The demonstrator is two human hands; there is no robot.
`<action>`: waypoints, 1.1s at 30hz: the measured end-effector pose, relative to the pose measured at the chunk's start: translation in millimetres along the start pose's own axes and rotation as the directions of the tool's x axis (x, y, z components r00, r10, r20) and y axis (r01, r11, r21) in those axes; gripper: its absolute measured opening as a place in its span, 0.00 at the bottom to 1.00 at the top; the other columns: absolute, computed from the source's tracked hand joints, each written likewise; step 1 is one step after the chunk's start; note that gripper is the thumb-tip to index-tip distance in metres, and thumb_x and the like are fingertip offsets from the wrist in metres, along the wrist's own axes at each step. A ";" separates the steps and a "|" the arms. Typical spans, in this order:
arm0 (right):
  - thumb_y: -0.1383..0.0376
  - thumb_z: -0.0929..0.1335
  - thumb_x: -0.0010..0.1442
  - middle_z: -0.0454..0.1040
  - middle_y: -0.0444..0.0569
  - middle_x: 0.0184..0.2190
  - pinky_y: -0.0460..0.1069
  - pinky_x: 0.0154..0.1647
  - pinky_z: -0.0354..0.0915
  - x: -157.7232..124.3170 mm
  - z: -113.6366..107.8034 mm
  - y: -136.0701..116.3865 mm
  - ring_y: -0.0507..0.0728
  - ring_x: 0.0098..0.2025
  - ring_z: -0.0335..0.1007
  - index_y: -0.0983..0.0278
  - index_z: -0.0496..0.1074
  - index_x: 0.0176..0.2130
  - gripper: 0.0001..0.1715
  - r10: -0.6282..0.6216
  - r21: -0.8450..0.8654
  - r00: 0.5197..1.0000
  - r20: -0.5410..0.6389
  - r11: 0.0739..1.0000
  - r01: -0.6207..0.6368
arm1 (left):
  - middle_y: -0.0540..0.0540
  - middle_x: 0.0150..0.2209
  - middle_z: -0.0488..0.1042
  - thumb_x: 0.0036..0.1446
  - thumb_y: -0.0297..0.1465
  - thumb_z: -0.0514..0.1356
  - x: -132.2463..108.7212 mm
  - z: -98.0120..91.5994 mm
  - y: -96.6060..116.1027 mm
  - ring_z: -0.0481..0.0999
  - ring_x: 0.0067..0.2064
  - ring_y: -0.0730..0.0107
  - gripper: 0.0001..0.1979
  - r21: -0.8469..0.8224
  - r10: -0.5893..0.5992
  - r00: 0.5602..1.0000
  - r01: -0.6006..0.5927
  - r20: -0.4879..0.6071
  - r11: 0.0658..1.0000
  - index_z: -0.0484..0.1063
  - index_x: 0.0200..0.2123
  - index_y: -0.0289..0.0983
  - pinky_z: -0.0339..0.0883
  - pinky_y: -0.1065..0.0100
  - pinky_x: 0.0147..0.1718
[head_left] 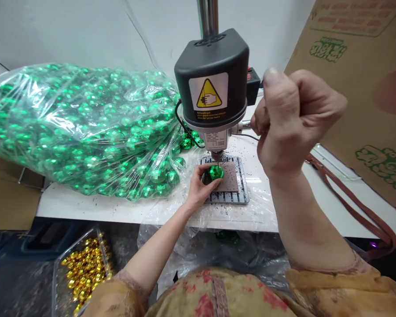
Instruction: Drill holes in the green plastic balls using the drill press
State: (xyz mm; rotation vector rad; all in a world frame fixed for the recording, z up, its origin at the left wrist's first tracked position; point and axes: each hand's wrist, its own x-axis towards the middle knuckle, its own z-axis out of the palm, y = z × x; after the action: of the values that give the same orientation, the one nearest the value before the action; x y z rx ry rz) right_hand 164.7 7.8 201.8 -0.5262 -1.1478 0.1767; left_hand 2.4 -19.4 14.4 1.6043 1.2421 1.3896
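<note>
A small bench drill (pixel 213 83) with a dark head and a yellow warning sticker stands on the white table (pixel 86 204). My left hand (pixel 200 185) pinches a green faceted ball (pixel 215 172) on the brown pad of the drill's slotted base plate (pixel 240 185), right under the bit. My right hand (pixel 288 121) is raised beside the drill head, closed in a fist round the feed handle, of which only a short metal stub (pixel 246 125) shows.
A large clear plastic bag (pixel 75 127) full of green faceted balls lies on the table at the left. A clear tray (pixel 82 268) of gold beads sits below the table edge. Cardboard boxes (pixel 359 88) stand at the right, with a brown strap (pixel 353 207) beneath.
</note>
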 end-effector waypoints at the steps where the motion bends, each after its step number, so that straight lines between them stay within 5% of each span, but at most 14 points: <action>1: 0.60 0.70 0.68 0.50 0.36 0.16 0.48 0.21 0.50 2.7 1.4 -0.2 0.44 0.17 0.49 0.60 0.50 0.21 0.31 0.015 -0.022 1.000 0.001 1.000 -0.015 | 0.42 0.48 0.79 0.56 0.39 0.74 -9.1 -1.9 4.3 0.81 0.50 0.60 0.23 0.062 0.054 0.998 -0.052 -0.037 0.997 0.72 0.51 0.39 0.75 0.59 0.51; 4: 0.51 0.70 0.66 0.48 0.36 0.17 0.48 0.21 0.50 3.8 3.1 1.6 0.44 0.17 0.49 0.59 0.47 0.22 0.34 0.006 -0.012 1.000 -0.004 1.000 -0.006 | 0.41 0.48 0.79 0.57 0.39 0.72 -49.1 -8.3 16.7 0.82 0.48 0.59 0.24 0.141 0.332 0.939 -0.341 0.085 0.929 0.71 0.54 0.41 0.77 0.60 0.46; 7: 0.50 0.70 0.65 0.48 0.36 0.17 0.48 0.22 0.50 1.4 2.5 3.7 0.44 0.18 0.49 0.59 0.48 0.23 0.33 -0.006 0.046 1.000 -0.010 0.999 0.007 | 0.38 0.50 0.81 0.59 0.40 0.70 -96.4 -12.6 22.8 0.84 0.43 0.57 0.24 0.128 0.571 0.710 -0.666 0.412 0.735 0.71 0.56 0.43 0.80 0.60 0.39; 9: 0.53 0.70 0.66 0.48 0.35 0.18 0.48 0.23 0.51 0.2 1.5 4.2 0.44 0.18 0.49 0.59 0.49 0.23 0.32 0.016 0.055 1.000 -0.010 0.998 -0.016 | 0.38 0.51 0.82 0.61 0.36 0.68 -120.5 -14.2 23.4 0.84 0.40 0.58 0.17 0.181 0.579 0.558 -0.794 0.595 0.580 0.73 0.53 0.45 0.80 0.60 0.35; 11: 0.58 0.70 0.68 0.48 0.35 0.18 0.47 0.24 0.51 -0.6 0.3 4.0 0.43 0.19 0.50 0.61 0.49 0.23 0.31 0.030 0.055 0.999 -0.012 0.998 -0.029 | 0.39 0.53 0.82 0.63 0.36 0.66 -130.4 -16.2 23.3 0.84 0.43 0.57 0.14 0.218 0.552 0.497 -0.842 0.670 0.493 0.74 0.51 0.45 0.82 0.59 0.38; 13: 0.62 0.69 0.69 0.49 0.35 0.18 0.46 0.26 0.52 -1.4 -0.9 3.9 0.42 0.19 0.51 0.62 0.50 0.22 0.30 0.030 0.057 0.999 -0.012 0.998 -0.029 | 0.38 0.54 0.81 0.65 0.38 0.65 -120.5 -20.4 23.7 0.83 0.50 0.56 0.15 0.257 0.582 0.541 -0.827 0.608 0.500 0.73 0.53 0.43 0.82 0.58 0.45; 17: 0.61 0.68 0.69 0.50 0.37 0.19 0.47 0.26 0.51 -2.9 -2.6 7.1 0.43 0.19 0.53 0.62 0.50 0.22 0.30 -0.003 0.062 1.000 -0.009 0.998 0.004 | 0.43 0.45 0.82 0.64 0.20 0.55 -37.9 -39.3 21.0 0.83 0.49 0.60 0.15 0.441 0.579 0.780 -0.618 0.238 0.651 0.73 0.50 0.40 0.79 0.58 0.48; 21: 0.56 0.71 0.66 0.51 0.37 0.17 0.51 0.21 0.47 -2.7 -3.5 13.7 0.47 0.17 0.51 0.60 0.50 0.21 0.33 -0.026 0.097 0.999 -0.034 0.995 0.029 | 0.41 0.41 0.79 0.59 0.17 0.55 79.9 -60.5 3.2 0.80 0.46 0.55 0.15 0.583 0.225 0.973 -0.157 -0.046 0.797 0.75 0.41 0.39 0.74 0.53 0.51; 23: 0.55 0.72 0.65 0.51 0.38 0.16 0.52 0.21 0.47 -2.3 -4.1 16.0 0.47 0.17 0.51 0.60 0.50 0.21 0.33 -0.029 0.111 0.999 -0.034 0.993 0.033 | 0.39 0.43 0.78 0.56 0.15 0.57 124.1 -63.7 -9.4 0.78 0.49 0.50 0.14 0.584 0.035 0.996 0.021 -0.084 0.811 0.75 0.38 0.38 0.70 0.50 0.57; 26: 0.56 0.71 0.66 0.49 0.38 0.16 0.53 0.21 0.46 -1.9 -4.7 17.5 0.48 0.17 0.50 0.59 0.49 0.21 0.33 -0.058 0.126 0.998 -0.014 0.990 0.059 | 0.38 0.43 0.76 0.50 0.14 0.63 158.6 -59.3 -26.3 0.76 0.52 0.45 0.13 0.575 -0.093 0.994 0.110 -0.058 0.811 0.74 0.33 0.38 0.67 0.47 0.58; 33: 0.61 0.71 0.66 0.50 0.39 0.16 0.52 0.20 0.46 -2.2 -4.1 16.3 0.48 0.18 0.50 0.60 0.48 0.21 0.32 -0.084 0.152 0.996 -0.016 0.985 0.086 | 0.37 0.48 0.74 0.46 0.16 0.68 159.0 -58.9 -31.9 0.74 0.55 0.45 0.16 0.551 -0.071 0.994 0.104 -0.080 0.828 0.74 0.36 0.38 0.66 0.49 0.60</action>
State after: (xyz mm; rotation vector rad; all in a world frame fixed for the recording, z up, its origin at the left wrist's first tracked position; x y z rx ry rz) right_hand 169.6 19.7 190.8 -0.3417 -1.1351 0.1866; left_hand -65.5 135.0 50.9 1.8579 1.8541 1.0698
